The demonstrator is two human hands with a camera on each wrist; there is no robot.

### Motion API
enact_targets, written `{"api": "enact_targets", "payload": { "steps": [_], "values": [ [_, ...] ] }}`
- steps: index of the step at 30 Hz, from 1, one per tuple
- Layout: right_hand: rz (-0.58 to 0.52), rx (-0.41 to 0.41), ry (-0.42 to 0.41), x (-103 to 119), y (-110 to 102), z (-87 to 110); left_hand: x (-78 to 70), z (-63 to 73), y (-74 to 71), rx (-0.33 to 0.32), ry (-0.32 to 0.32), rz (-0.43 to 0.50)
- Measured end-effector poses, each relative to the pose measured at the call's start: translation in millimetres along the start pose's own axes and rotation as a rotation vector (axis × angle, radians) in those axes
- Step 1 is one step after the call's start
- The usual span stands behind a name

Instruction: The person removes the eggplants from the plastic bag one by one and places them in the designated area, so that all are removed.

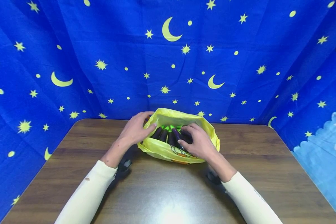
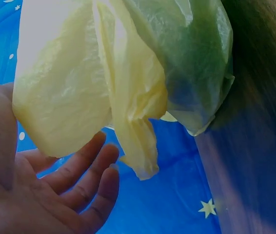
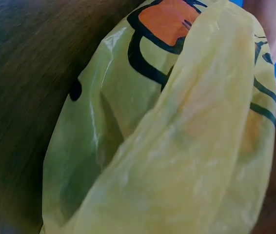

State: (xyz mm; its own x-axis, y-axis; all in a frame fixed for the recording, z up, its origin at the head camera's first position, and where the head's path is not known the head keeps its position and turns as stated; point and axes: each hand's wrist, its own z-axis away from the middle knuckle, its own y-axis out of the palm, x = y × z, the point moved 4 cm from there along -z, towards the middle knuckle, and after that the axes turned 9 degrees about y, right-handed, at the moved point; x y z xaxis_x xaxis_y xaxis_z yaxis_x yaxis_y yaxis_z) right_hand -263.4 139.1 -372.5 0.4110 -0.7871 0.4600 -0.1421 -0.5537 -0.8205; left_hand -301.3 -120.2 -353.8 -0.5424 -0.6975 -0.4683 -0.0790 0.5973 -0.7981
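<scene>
A yellow plastic bag (image 1: 156, 147) sits with its mouth spread wide at the back middle of the table. Inside lie several dark purple eggplants (image 1: 171, 138) with bright green tops, side by side. My left hand (image 1: 136, 128) touches the bag's left rim, thumb on the inner side and fingers outside; the left wrist view shows those fingers (image 2: 87, 180) loosely bent and spread. My right hand (image 1: 197, 140) reaches into the bag from the right, its thumb and fingers curved round a dark eggplant. In the right wrist view the bag's wall (image 3: 177, 161) hides the hand's fingers.
The bag stands on a brown wooden table (image 1: 168, 189) with a bright glare near its front. A blue cloth (image 1: 168, 62) with yellow moons and stars hangs close behind the table and along its left side. A light blue cloth (image 1: 324, 155) hangs at the right.
</scene>
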Motion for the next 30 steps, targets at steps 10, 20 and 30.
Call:
{"api": "enact_targets", "payload": {
  "steps": [10,20,30],
  "values": [
    [0.036,0.041,0.097,2.9,13.0,-4.5,-3.8,2.0,-2.5,-0.034,-0.004,-0.002],
    [0.091,0.074,0.125,1.6,20.8,-5.3,-3.2,2.1,-1.7,-0.037,0.002,0.010],
    [0.124,0.069,0.086,2.3,24.6,-6.0,-3.3,1.4,-2.0,-0.034,0.006,0.019]
  ]
}}
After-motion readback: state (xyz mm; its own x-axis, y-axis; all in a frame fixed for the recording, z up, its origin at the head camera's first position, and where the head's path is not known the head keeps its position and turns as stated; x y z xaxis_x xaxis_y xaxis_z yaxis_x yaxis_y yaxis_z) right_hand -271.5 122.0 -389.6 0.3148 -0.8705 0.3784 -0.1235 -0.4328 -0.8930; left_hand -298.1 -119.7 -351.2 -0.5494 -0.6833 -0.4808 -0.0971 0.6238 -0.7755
